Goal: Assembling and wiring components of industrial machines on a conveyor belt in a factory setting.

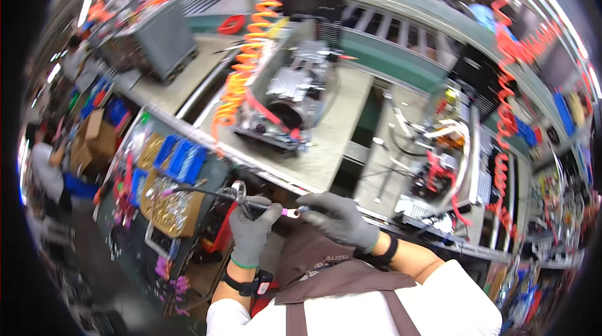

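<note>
My left hand (pixel 251 231), in a grey glove, is closed round a short black cable (pixel 210 193). A pink sleeve (pixel 286 212) and a metal tip (pixel 293 214) stick out of it on the right. A shiny metal ring-shaped piece (pixel 239 190) rises above the left fingers; whether it is part of a tool I cannot tell. My right hand (pixel 338 218), gloved in grey too, pinches a small dark metal piece (pixel 303 209) close beside the cable's tip. Both hands are just above the apron, at the bench's near edge.
Ahead on the bench (pixel 326 160) stands an open metal unit (pixel 295 91); another wired unit (pixel 445 160) is farther right. Left are blue bins (pixel 180 159) and a cardboard box of small metal hardware (pixel 168 204). An orange coiled hose (pixel 241 79) hangs over the bench. Other people are far left.
</note>
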{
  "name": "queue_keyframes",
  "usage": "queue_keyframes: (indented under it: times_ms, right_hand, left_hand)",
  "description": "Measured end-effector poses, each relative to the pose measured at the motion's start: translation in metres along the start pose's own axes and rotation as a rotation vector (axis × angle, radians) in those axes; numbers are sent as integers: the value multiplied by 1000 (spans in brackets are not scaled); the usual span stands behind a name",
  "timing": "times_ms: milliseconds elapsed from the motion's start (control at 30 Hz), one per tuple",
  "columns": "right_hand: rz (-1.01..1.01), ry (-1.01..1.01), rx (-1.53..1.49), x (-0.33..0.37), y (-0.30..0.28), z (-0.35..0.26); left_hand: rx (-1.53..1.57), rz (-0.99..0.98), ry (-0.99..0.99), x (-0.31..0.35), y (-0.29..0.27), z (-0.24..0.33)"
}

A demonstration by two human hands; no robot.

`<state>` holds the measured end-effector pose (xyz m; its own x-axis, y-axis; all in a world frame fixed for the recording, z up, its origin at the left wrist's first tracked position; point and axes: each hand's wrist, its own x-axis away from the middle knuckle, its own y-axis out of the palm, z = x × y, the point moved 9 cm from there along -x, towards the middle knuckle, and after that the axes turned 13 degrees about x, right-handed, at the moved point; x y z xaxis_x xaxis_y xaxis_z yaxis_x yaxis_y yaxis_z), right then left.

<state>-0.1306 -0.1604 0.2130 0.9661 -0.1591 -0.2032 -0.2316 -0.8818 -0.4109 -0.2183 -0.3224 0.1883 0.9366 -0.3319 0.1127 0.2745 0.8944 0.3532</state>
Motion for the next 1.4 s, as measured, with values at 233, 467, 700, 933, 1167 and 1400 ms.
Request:
queue_keyframes:
  times_ms: [233,467,700,933,1167,1400]
  right_hand:
    - [122,-7,289,61,-60,21]
    - [274,159,455,130,-113,54]
    - [96,389,842,163,-158,117]
    - [-97,429,972,150,-184,169]
    - [-435,584,1001,139,-166,224]
    - [-616,703,838,147,-156,259]
  left_hand:
    - [-135,-211,23,15,93,-45]
    - [-217,-468,72,41,176,-97]
    - [-211,-532,102,49,224,-114]
    - [-123,-569,54,44,233,-128]
    - [-106,-576,-142,40,225,-175]
    - [-166,-541,-251,23,226,-190]
